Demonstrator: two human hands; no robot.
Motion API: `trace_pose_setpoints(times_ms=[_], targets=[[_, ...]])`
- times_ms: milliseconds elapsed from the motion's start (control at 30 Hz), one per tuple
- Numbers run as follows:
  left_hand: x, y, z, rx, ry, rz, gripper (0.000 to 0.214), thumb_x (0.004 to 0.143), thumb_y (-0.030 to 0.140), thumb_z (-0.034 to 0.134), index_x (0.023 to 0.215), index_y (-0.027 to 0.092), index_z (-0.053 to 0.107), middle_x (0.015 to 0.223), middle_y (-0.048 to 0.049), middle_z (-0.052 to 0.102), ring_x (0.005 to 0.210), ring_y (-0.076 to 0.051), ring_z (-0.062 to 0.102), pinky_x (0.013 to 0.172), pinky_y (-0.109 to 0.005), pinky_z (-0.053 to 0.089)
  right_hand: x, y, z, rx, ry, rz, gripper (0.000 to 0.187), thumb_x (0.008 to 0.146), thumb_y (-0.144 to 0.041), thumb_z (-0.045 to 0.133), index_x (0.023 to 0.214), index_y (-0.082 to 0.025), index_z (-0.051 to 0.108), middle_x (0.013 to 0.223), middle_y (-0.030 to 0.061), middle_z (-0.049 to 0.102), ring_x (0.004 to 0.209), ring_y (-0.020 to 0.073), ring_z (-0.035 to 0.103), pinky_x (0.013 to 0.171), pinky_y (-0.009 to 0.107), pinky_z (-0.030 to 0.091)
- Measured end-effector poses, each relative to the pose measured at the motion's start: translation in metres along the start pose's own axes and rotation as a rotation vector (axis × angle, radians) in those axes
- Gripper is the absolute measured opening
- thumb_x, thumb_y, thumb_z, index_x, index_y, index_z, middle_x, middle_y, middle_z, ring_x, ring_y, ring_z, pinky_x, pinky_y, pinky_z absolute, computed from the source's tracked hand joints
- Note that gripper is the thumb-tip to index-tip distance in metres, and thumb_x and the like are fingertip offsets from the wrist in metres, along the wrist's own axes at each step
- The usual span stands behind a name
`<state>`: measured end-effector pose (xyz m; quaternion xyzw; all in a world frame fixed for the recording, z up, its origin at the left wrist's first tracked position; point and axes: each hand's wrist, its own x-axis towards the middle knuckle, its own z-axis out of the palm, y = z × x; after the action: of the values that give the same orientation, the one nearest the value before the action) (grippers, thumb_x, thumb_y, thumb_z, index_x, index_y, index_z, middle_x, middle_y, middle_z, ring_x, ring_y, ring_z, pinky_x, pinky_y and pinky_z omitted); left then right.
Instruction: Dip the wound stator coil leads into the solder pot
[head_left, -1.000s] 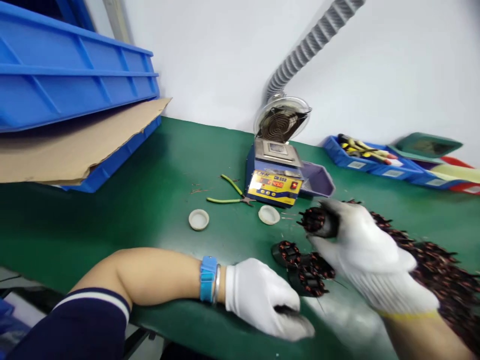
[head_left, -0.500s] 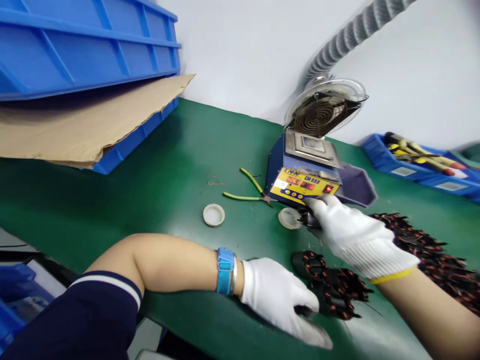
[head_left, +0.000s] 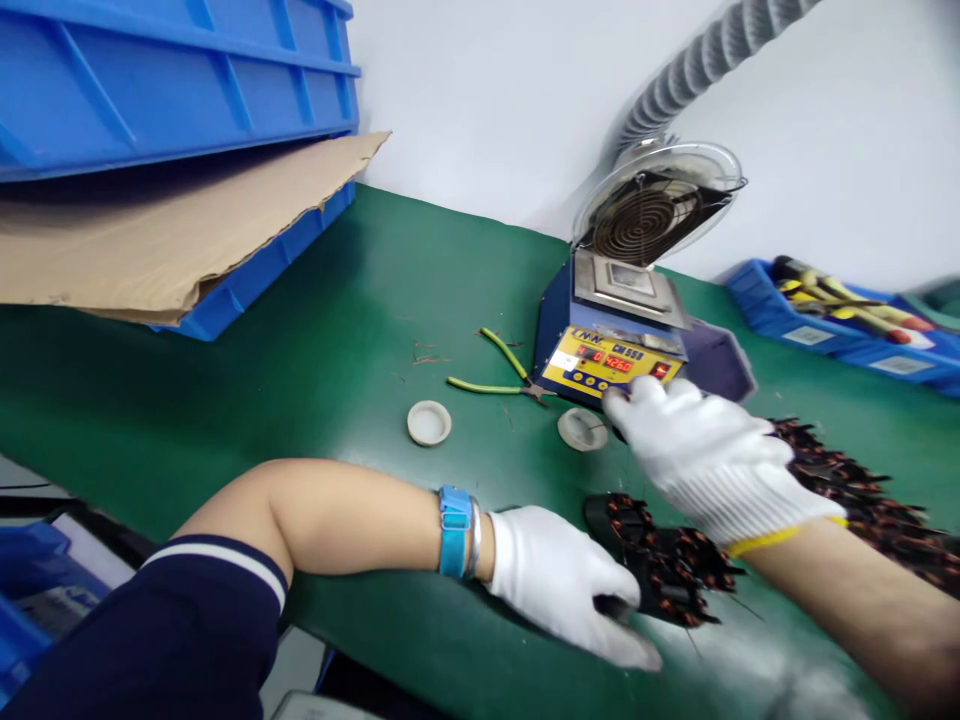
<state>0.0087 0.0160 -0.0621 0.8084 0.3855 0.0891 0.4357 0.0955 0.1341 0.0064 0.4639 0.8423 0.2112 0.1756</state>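
My right hand, in a white glove, is closed just in front of the solder pot. Its fingers are wrapped round a black wire-wound coil, now mostly hidden behind them. Just left of those fingertips sits a small round dish. My left hand, also gloved, lies low over the table with thumb and fingers apart and nothing visible between them. Right beside it is a small group of black ring-shaped coils with copper windings.
Green-handled cutters and wire scraps lie on the green table. A second dish is nearby. More coils lie at right. Blue bins with tools stand behind; blue crates and cardboard are left.
My right hand has lifted the coil away from the right dish and turned, so the coil is now mostly hidden. My left hand has barely moved.
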Motion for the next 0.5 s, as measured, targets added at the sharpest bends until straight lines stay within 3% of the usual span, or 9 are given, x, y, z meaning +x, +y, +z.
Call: trace_pose_setpoints(times_ms=[167, 333, 467, 500], targets=[[0.0, 0.001, -0.002, 0.026, -0.014, -0.019, 0.045, 0.091, 0.067, 0.044, 0.08, 0.024, 0.05, 0.095, -0.0031, 0.07, 0.095, -0.021, 0.066, 0.067, -0.027, 0.043, -0.004, -0.017, 0.0, -0.007, 0.078, -0.004, 0.05, 0.102, -0.038, 0.022, 0.111, -0.011, 0.062, 0.092, 0.0183, 0.062, 0.078, 0.0328, 0.068, 0.063, 0.042, 0.052], [0.001, 0.001, -0.003, 0.014, -0.032, -0.002, 0.045, 0.09, 0.067, 0.046, 0.079, 0.024, 0.052, 0.092, -0.0027, 0.069, 0.094, -0.021, 0.065, 0.066, -0.027, 0.043, -0.002, 0.003, -0.019, -0.038, 0.171, 0.042, 0.056, 0.103, -0.037, 0.014, 0.117, -0.008, 0.06, 0.094, 0.0236, 0.061, 0.086, 0.038, 0.067, 0.066, 0.049, 0.05], [0.0, 0.0, -0.003, -0.009, -0.017, -0.002, 0.045, 0.09, 0.066, 0.047, 0.076, 0.024, 0.051, 0.084, -0.001, 0.066, 0.088, -0.02, 0.065, 0.063, -0.026, 0.043, 0.044, 0.037, -0.059, 0.156, 0.285, 0.445, 0.066, 0.103, -0.05, 0.013, 0.126, -0.009, 0.059, 0.113, 0.03, 0.059, 0.11, 0.0468, 0.06, 0.073, 0.06, 0.044], [0.0, 0.0, -0.004, -0.01, -0.009, 0.002, 0.045, 0.09, 0.066, 0.048, 0.077, 0.024, 0.052, 0.084, -0.0009, 0.066, 0.087, -0.02, 0.065, 0.063, -0.026, 0.043, 0.06, 0.044, -0.069, 0.21, 0.269, 0.47, 0.073, 0.102, -0.054, 0.01, 0.13, -0.007, 0.058, 0.119, 0.0319, 0.057, 0.114, 0.048, 0.057, 0.071, 0.058, 0.042]])
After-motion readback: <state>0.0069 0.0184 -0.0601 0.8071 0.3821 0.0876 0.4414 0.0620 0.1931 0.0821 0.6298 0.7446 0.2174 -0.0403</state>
